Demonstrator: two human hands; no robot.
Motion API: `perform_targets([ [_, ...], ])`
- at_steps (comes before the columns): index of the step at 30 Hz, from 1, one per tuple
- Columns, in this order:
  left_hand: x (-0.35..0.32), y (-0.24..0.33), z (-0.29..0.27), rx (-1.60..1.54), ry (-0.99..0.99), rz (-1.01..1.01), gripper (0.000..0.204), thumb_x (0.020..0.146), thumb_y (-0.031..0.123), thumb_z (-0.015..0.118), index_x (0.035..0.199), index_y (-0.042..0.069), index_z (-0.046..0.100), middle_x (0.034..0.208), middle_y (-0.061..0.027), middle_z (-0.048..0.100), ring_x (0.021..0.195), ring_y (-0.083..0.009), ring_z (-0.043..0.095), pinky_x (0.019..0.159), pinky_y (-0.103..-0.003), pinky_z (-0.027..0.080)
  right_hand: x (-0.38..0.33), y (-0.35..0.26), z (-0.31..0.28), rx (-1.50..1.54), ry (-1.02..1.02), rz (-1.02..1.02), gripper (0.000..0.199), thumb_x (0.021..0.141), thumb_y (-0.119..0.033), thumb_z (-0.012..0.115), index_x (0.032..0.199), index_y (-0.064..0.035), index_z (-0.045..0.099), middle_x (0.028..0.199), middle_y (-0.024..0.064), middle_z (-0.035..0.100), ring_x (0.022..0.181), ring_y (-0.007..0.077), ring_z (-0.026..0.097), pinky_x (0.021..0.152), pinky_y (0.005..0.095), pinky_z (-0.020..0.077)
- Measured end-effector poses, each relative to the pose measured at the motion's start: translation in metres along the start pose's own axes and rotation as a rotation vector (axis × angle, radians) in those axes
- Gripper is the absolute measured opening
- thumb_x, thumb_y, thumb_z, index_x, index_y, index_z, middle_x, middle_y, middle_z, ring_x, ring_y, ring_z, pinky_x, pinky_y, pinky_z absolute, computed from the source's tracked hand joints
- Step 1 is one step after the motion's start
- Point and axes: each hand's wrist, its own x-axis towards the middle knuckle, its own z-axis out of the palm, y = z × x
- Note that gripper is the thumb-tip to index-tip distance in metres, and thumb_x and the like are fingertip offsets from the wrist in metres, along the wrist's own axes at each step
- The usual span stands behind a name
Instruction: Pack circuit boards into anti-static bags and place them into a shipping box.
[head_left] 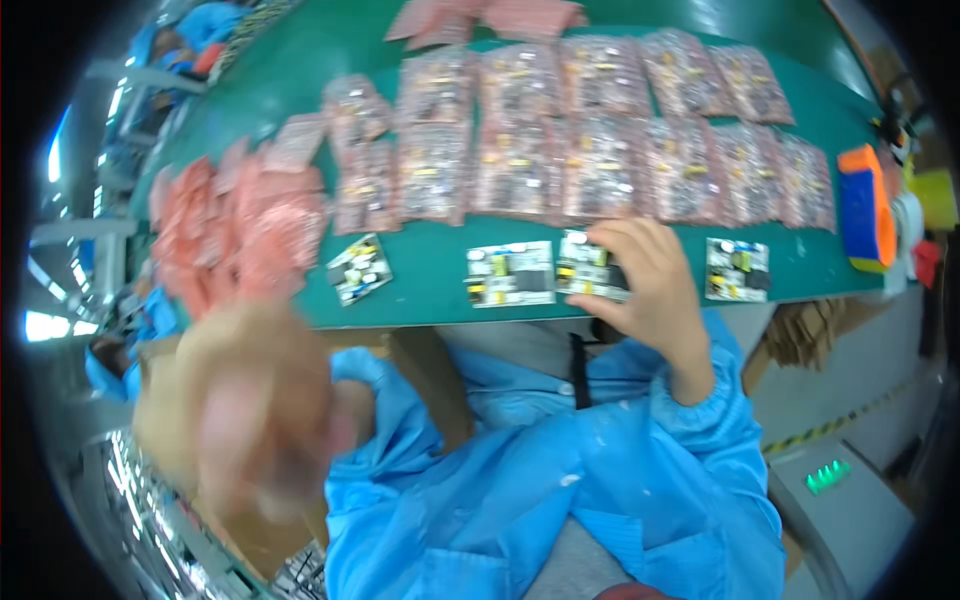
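My right hand [648, 285] grips a small white and green circuit board [585, 265] at the near edge of the green table [430, 290]. Three more bare boards lie along that edge: one tilted at the left [358, 268], one in the middle [510, 273], one to the right [737, 269]. My left hand [255, 405] is raised close to the camera, blurred, well left of the boards; whether it holds anything I cannot tell. Both arms wear blue sleeves.
Rows of boards in pink bags [600, 130] cover the table's far part. A heap of empty pink bags [235, 225] lies at the left. An orange and blue object [865, 205] stands at the right edge. Cardboard boxes [440, 370] sit below the table.
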Motion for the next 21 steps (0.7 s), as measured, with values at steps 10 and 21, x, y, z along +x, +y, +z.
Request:
perform_targets([
  [10,0.005,-0.112,-0.003,0.053,0.145,-0.671,0.023,0.101,0.005,0.050,0.117,-0.002,0.065,0.100,-0.0107,0.074,0.083,-0.0087,0.064,0.068,-0.021,0.049,-0.001,-0.006,0.001,0.020,-0.001,0.001,0.059,0.063,-0.023,0.088,0.113,-0.0055,0.062,0.114,0.0110,0.065,0.107,0.0341,0.059,0.093,0.0452,0.0449],
  [21,0.067,-0.282,0.119,0.549,-0.232,-0.133,0.040,0.081,0.016,0.066,0.118,0.002,0.066,0.112,-0.0181,0.070,0.104,-0.0373,0.066,0.092,-0.045,0.052,-0.001,-0.002,0.000,0.057,0.050,-0.006,0.058,0.063,-0.026,0.088,0.111,-0.0048,0.063,0.111,0.0119,0.065,0.106,0.0325,0.059,0.093,0.0427,0.0456],
])
